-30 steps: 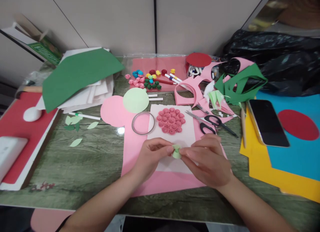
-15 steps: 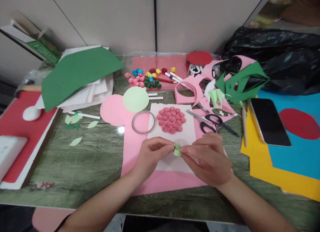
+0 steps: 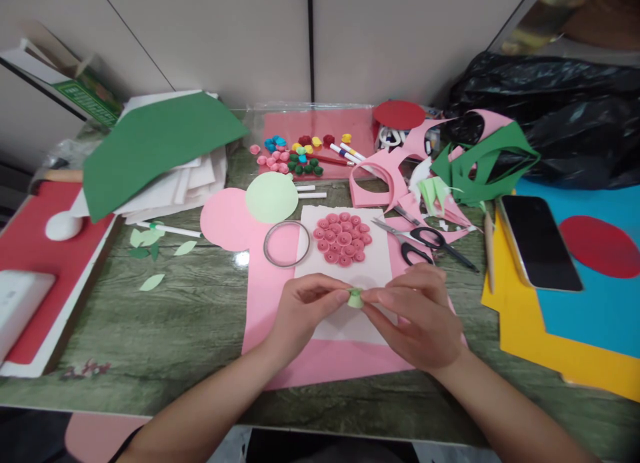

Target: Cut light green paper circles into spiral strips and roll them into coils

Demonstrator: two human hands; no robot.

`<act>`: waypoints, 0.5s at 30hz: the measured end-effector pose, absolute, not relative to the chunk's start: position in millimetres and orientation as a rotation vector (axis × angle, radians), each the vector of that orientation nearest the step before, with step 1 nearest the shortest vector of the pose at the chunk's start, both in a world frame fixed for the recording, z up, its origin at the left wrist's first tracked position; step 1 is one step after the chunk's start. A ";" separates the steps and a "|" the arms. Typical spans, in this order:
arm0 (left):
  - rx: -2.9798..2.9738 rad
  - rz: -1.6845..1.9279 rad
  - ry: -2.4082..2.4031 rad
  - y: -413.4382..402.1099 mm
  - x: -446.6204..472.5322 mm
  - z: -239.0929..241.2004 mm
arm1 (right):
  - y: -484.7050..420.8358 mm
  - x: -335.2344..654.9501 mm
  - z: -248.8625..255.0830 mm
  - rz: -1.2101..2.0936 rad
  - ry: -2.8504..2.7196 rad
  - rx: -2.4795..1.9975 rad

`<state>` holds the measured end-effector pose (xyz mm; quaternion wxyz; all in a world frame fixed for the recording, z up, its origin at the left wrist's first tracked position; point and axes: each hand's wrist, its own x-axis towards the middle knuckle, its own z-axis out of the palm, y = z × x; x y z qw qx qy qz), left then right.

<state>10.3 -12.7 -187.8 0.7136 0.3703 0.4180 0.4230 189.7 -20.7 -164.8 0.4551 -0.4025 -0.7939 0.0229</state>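
Both hands meet over a white card (image 3: 373, 270) that lies on a pink sheet (image 3: 273, 303). My left hand (image 3: 305, 313) and my right hand (image 3: 415, 320) pinch a small light green rolled paper piece (image 3: 355, 298) between their fingertips, just above the card. A round cluster of pink rolled paper rosettes (image 3: 343, 238) is stuck on the card's upper half, a little beyond my fingers.
Black scissors (image 3: 425, 243) lie right of the card, a clear ring (image 3: 287, 244) and a pale green disc (image 3: 271, 197) to its left. Small coloured rolls (image 3: 293, 158) and markers sit at the back. A phone (image 3: 540, 243) rests on blue and yellow sheets; green paper (image 3: 150, 146) covers a white stack.
The green paper piece looks shorter and more tightly rolled between my fingertips. Both hands stay in nearly the same place.
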 end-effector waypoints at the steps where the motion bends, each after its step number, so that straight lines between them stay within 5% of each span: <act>1: 0.822 0.937 0.927 -12.7 10.2 -187.8 | -20.4 189.5 -164.5 0.058 -1.959 -0.992; 15: 0.874 0.922 0.962 -10.9 10.5 -181.0 | -20.4 188.2 -167.5 0.142 -1.927 -1.069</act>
